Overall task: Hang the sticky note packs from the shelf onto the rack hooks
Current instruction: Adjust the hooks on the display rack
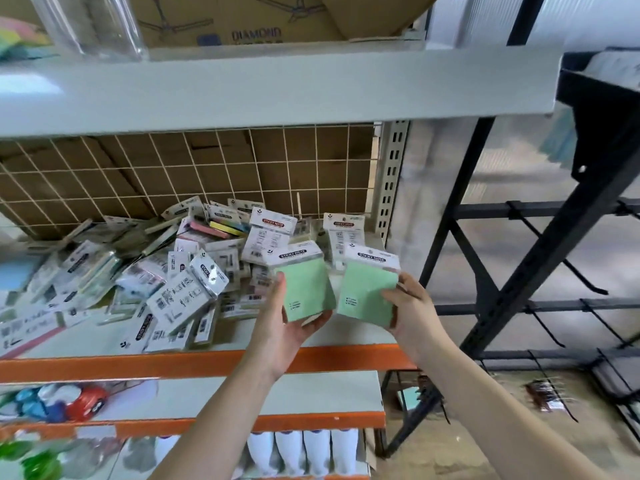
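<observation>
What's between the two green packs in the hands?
Head view: a narrow gap between the left green sticky note pack and right green sticky note pack; the white shelf shows behind.

Storage room | grey metal shelving with orange front beams | wire grid back panel over cardboard boxes | translucent wall sheeting | tan floor

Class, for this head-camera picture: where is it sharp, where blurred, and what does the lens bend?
Head view: the two green packs in the hands are sharp; the toys at lower left blur; the white shelf edge bows from wide-angle distortion.
</observation>
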